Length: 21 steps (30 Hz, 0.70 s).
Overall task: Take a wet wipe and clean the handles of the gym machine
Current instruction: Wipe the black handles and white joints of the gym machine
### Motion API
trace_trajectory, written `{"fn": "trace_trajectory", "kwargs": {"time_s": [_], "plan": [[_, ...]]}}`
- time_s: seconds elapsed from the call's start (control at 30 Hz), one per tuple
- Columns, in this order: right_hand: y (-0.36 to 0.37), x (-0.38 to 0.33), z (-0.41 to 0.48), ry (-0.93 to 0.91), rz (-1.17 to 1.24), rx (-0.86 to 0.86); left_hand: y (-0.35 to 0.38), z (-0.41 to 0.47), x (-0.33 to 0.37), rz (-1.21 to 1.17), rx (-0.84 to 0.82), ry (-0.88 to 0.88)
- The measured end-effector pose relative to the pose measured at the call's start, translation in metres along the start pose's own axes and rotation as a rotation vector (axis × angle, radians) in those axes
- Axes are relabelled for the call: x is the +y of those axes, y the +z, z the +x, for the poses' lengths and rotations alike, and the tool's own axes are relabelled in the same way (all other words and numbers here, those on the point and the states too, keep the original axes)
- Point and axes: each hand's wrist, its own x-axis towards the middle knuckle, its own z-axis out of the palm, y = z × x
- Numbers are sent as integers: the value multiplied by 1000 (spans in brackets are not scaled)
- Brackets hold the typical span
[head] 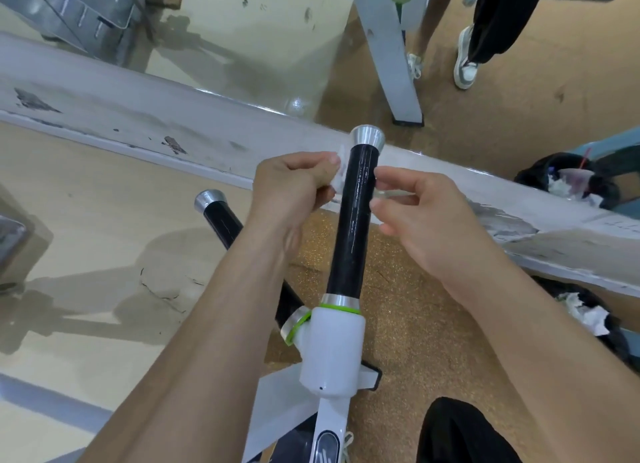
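Note:
A black machine handle point(353, 220) with a silver end cap rises from a white joint point(332, 351) at the centre. My left hand point(294, 182) pinches a white wet wipe point(340, 175) against the handle's left side, near the top. On the other side, my right hand point(419, 206) has curled fingers next to the handle; the wipe seems to pass behind the handle toward them, though it is hard to see there. A second black handle point(221, 220) sticks out to the lower left.
A worn white machine beam point(138, 123) crosses behind the handle. A black bin bag point(568, 182) with used wipes and a cup sits at the right. Another person's legs and a white shoe point(465, 64) stand at the upper right beside a grey frame leg point(394, 57).

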Motion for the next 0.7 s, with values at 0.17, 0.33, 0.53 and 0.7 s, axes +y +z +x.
{"fn": "trace_trajectory", "kwargs": {"time_s": [0.17,0.33,0.53,0.7], "plan": [[6,5,0,-78,-92,30,14,-10,-10,132,115,121],[8,8,-3,-76,-46,36,7,-14,-13,93,91,61],[13,17,-11,-99,10,18,-11,-36,-18,286,44,173],[13,22,-12,-99,48,8,-5,-27,-14,401,32,235]]}}
